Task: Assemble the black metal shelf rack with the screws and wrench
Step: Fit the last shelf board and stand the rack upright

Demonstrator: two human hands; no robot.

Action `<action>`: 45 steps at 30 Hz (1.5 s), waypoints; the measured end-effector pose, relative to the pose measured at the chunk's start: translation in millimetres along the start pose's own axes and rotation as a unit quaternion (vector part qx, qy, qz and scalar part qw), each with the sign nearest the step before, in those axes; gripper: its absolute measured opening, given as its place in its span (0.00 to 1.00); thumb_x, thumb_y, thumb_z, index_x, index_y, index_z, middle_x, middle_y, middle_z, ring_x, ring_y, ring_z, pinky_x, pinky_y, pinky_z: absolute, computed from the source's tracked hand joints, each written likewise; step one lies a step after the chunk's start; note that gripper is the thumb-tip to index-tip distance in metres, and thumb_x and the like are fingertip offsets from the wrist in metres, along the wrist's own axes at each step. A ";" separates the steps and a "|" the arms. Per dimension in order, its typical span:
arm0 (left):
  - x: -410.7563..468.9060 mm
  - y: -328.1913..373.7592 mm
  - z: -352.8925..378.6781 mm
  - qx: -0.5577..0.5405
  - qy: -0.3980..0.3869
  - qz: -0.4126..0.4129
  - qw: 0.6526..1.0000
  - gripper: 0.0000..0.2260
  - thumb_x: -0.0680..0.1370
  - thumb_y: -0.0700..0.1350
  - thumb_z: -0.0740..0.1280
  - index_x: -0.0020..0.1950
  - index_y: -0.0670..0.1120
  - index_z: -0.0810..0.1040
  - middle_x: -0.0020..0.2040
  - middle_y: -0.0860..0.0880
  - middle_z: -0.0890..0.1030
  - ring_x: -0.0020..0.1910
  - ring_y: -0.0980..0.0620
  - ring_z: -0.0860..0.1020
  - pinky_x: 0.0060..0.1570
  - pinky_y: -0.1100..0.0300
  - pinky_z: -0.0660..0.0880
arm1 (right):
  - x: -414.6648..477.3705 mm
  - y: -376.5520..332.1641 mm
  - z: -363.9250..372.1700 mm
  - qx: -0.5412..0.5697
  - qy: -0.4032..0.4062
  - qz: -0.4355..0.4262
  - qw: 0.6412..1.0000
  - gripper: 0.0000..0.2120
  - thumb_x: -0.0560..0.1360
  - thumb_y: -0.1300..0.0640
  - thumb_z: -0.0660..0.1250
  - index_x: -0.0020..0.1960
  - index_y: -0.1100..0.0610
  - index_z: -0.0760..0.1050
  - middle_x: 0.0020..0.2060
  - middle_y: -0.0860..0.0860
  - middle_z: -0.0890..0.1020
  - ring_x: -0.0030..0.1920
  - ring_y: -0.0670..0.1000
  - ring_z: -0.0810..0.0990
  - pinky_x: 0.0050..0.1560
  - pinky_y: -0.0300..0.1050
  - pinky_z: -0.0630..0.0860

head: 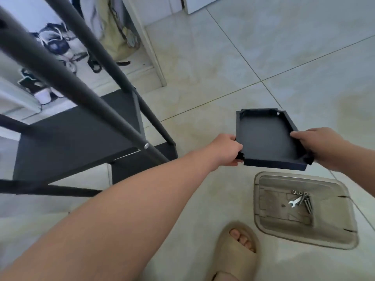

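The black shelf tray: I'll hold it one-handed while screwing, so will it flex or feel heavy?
Probably stiff: the black shelf tray has turned-up rims and shows no sag though the left hand and right hand grip only its side edges. Likely light: fingers on the rims alone hold it up. Held by one edge, it may tip.

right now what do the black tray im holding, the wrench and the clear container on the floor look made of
The black tray is likely sheet metal with a matte black coat: thin folded walls, a screw hole at one corner. The wrench looks like bare steel, shiny silver. The clear container is probably plastic: smoky, see-through, with moulded ribs.
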State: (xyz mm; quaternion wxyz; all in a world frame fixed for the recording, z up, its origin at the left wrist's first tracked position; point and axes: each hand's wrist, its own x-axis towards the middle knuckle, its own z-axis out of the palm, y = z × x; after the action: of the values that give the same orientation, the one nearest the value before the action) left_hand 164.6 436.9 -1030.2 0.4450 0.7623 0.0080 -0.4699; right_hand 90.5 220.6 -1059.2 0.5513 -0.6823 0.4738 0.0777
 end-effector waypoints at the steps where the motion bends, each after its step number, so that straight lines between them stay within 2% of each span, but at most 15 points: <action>1: -18.9 1.1 -3.5 0.008 -0.003 0.010 1.000 0.14 0.82 0.36 0.58 0.65 0.40 0.75 0.50 0.44 0.78 0.35 0.52 0.78 0.36 0.62 0.77 | -20.6 -3.5 -3.6 0.024 -0.003 0.009 1.000 0.10 0.79 0.58 0.69 0.55 0.64 0.75 0.40 0.57 0.74 0.35 0.55 0.72 0.33 0.46 0.70; 6: -122.1 -5.8 -15.6 0.081 0.019 0.064 0.994 0.14 0.81 0.37 0.56 0.61 0.44 0.78 0.41 0.50 0.80 0.29 0.58 0.79 0.38 0.61 0.77 | -139.8 -25.1 -19.7 0.094 -0.039 0.005 0.995 0.08 0.80 0.61 0.68 0.57 0.63 0.73 0.45 0.59 0.77 0.35 0.55 0.77 0.22 0.41 0.74; 10: -207.2 -23.1 -35.0 0.212 0.061 0.142 0.965 0.13 0.81 0.39 0.57 0.58 0.43 0.80 0.42 0.47 0.80 0.35 0.51 0.75 0.31 0.64 0.72 | -238.7 -38.6 -13.9 0.126 -0.091 -0.012 0.988 0.03 0.81 0.61 0.67 0.51 0.61 0.74 0.43 0.57 0.78 0.35 0.55 0.80 0.23 0.42 0.77; 14: -287.6 -44.8 -54.2 0.345 0.115 0.213 0.907 0.19 0.83 0.60 0.54 0.37 0.52 0.72 0.37 0.54 0.74 0.43 0.46 0.74 0.43 0.55 0.69 | -318.0 -42.3 14.4 0.147 -0.134 -0.023 0.980 0.09 0.81 0.62 0.65 0.60 0.62 0.73 0.48 0.59 0.79 0.39 0.56 0.80 0.25 0.45 0.80; 16: -324.1 -59.1 -65.1 0.403 0.138 0.273 0.863 0.21 0.80 0.67 0.50 0.40 0.57 0.75 0.43 0.56 0.76 0.53 0.47 0.74 0.56 0.48 0.70 | -348.7 -45.6 32.4 0.142 -0.143 -0.033 0.979 0.09 0.81 0.62 0.65 0.61 0.63 0.73 0.49 0.60 0.79 0.39 0.56 0.80 0.25 0.44 0.79; 18: -357.9 -72.4 -76.7 0.433 0.132 0.319 0.833 0.25 0.76 0.71 0.52 0.53 0.57 0.80 0.53 0.57 0.80 0.58 0.50 0.75 0.61 0.49 0.70 | -374.5 -50.5 50.7 0.128 -0.148 -0.044 0.980 0.07 0.81 0.62 0.65 0.58 0.63 0.73 0.48 0.60 0.79 0.39 0.56 0.81 0.25 0.43 0.79; 20: -382.5 -85.4 -88.5 0.481 0.138 0.325 0.803 0.26 0.73 0.71 0.60 0.62 0.55 0.77 0.56 0.56 0.79 0.55 0.53 0.76 0.55 0.53 0.73 | -397.0 -56.5 68.0 0.120 -0.159 -0.055 0.978 0.08 0.81 0.62 0.65 0.59 0.62 0.73 0.49 0.60 0.79 0.40 0.56 0.81 0.25 0.43 0.79; 23: -406.2 -106.0 -100.1 0.516 0.210 0.322 0.766 0.11 0.77 0.54 0.65 0.59 0.54 0.74 0.50 0.55 0.77 0.48 0.51 0.76 0.41 0.54 0.72 | -427.3 -66.7 88.5 0.105 -0.182 -0.083 0.974 0.10 0.81 0.61 0.66 0.61 0.60 0.72 0.48 0.58 0.81 0.38 0.54 0.84 0.27 0.43 0.80; 26: -428.3 -117.6 -108.7 0.490 0.323 0.359 0.726 0.03 0.79 0.47 0.63 0.51 0.53 0.69 0.43 0.55 0.75 0.40 0.51 0.73 0.35 0.56 0.66 | -452.9 -79.4 100.0 0.109 -0.212 -0.108 0.965 0.07 0.81 0.60 0.66 0.58 0.59 0.72 0.46 0.58 0.81 0.31 0.52 0.86 0.29 0.43 0.80; 28: -443.6 -116.5 -116.6 0.454 0.370 0.371 0.721 0.07 0.80 0.47 0.64 0.50 0.54 0.66 0.38 0.57 0.70 0.38 0.52 0.73 0.33 0.57 0.64 | -468.5 -90.6 103.2 0.111 -0.235 -0.117 0.958 0.07 0.81 0.56 0.66 0.55 0.59 0.73 0.46 0.60 0.81 0.33 0.55 0.87 0.30 0.45 0.81; 32: -468.2 -99.2 -144.2 0.367 0.394 0.374 0.755 0.08 0.80 0.48 0.64 0.47 0.54 0.65 0.37 0.58 0.70 0.35 0.59 0.71 0.30 0.59 0.63 | -488.3 -115.8 105.9 0.069 -0.239 -0.149 0.957 0.16 0.81 0.45 0.65 0.60 0.57 0.73 0.51 0.60 0.81 0.45 0.60 0.87 0.37 0.51 0.84; 36: -497.6 -70.0 -180.0 0.236 0.397 0.362 0.810 0.09 0.80 0.47 0.65 0.43 0.56 0.66 0.40 0.57 0.73 0.37 0.59 0.73 0.33 0.61 0.63 | -494.7 -140.9 113.1 0.016 -0.163 -0.251 0.954 0.11 0.82 0.46 0.64 0.54 0.54 0.75 0.51 0.55 0.83 0.49 0.55 0.85 0.52 0.55 0.83; 39: -515.5 -53.5 -212.1 0.146 0.436 0.346 0.818 0.05 0.79 0.48 0.65 0.43 0.51 0.72 0.39 0.55 0.76 0.35 0.59 0.74 0.31 0.64 0.66 | -494.4 -160.7 121.0 -0.023 -0.097 -0.321 0.942 0.17 0.80 0.47 0.66 0.65 0.54 0.73 0.57 0.50 0.79 0.59 0.55 0.78 0.61 0.55 0.78; 42: -525.0 -49.7 -246.7 0.013 0.441 0.338 0.832 0.07 0.79 0.46 0.65 0.45 0.44 0.79 0.39 0.52 0.80 0.31 0.60 0.79 0.29 0.68 0.72 | -490.2 -177.7 128.8 -0.050 -0.042 -0.393 0.917 0.23 0.79 0.48 0.67 0.71 0.54 0.69 0.56 0.47 0.75 0.55 0.53 0.74 0.57 0.50 0.71; 45: -523.8 -46.8 -275.9 -0.128 0.428 0.327 0.833 0.07 0.79 0.47 0.67 0.50 0.45 0.81 0.47 0.48 0.84 0.44 0.53 0.82 0.43 0.60 0.78 | -478.1 -194.2 133.6 -0.061 -0.015 -0.425 0.903 0.27 0.79 0.49 0.67 0.75 0.54 0.66 0.68 0.51 0.72 0.56 0.50 0.71 0.56 0.47 0.66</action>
State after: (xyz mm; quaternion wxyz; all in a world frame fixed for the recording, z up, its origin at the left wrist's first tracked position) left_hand 47.8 867.2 -637.9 0.6183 0.7817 0.0073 0.0814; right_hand 30.6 588.0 -677.7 0.4968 -0.8497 0.1249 -0.1251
